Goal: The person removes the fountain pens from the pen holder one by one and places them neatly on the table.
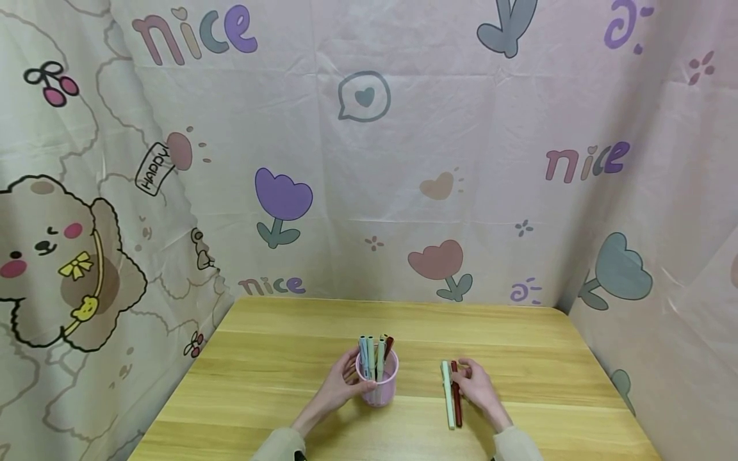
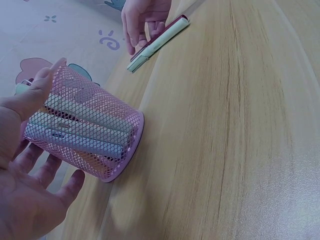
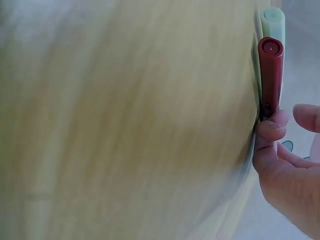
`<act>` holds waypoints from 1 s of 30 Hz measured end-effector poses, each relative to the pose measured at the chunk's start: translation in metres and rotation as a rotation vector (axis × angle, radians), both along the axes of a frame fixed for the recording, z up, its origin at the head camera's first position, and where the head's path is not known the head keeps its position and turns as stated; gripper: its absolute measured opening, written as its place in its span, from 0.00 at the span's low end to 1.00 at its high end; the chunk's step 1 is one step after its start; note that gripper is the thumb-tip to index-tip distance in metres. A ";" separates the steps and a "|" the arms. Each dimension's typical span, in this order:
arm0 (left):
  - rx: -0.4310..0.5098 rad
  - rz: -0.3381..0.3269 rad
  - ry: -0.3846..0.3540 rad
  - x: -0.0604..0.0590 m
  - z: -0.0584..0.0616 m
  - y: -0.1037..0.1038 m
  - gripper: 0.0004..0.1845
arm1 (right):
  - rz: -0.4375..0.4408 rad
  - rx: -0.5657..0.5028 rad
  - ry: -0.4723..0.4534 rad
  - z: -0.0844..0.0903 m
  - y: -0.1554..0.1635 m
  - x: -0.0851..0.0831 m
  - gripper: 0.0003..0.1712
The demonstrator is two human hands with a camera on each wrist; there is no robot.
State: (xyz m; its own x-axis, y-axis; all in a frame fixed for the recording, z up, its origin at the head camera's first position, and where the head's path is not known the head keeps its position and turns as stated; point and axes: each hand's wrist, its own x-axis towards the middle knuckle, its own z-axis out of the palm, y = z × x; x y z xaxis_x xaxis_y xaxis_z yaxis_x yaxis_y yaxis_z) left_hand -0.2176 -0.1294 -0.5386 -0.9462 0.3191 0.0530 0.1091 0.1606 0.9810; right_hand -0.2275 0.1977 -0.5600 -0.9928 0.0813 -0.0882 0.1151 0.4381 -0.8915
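A pink mesh pen cup (image 1: 378, 383) stands upright near the middle of the wooden table (image 1: 277, 358) with several pens in it. My left hand (image 1: 353, 376) is spread around the cup's left side. Its thumb (image 2: 41, 85) lies straight against the mesh, and its fingers (image 2: 50, 172) stay straight and just off it. To the right, a dark red pen (image 1: 457, 397) and a pale green pen (image 1: 448, 396) lie side by side on the table. My right hand (image 1: 468, 379) rests beside them. Its thumb (image 3: 271, 127) touches the red pen (image 3: 270, 75), while the forefinger (image 3: 307, 116) is off it.
A printed pink cloth (image 1: 369, 160) hangs close behind the table and along both sides. The table's rounded far right corner (image 1: 556, 312) meets the cloth there. Bare wood lies between the cup and the two pens.
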 end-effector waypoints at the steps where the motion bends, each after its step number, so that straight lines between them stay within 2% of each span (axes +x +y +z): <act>1: -0.001 0.001 -0.001 0.000 0.000 0.000 0.51 | 0.001 0.002 0.007 0.001 0.000 0.000 0.31; 8: -0.010 0.006 0.006 -0.001 -0.001 0.000 0.50 | -0.007 0.030 0.067 0.009 -0.005 0.001 0.31; 22: -0.008 -0.001 0.013 -0.003 -0.003 0.000 0.51 | -0.027 -0.025 0.144 0.021 -0.019 0.001 0.26; 30: -0.004 0.000 0.006 -0.003 -0.003 0.000 0.51 | 0.029 -0.052 0.172 0.029 -0.029 0.002 0.23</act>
State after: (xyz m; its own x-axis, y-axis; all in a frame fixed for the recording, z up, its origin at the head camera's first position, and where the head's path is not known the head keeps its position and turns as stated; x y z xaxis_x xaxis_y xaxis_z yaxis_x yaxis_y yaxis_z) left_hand -0.2201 -0.1295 -0.5414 -0.9460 0.3191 0.0578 0.1155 0.1648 0.9796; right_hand -0.2254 0.1687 -0.5308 -0.9955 0.0520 0.0796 -0.0530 0.3918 -0.9185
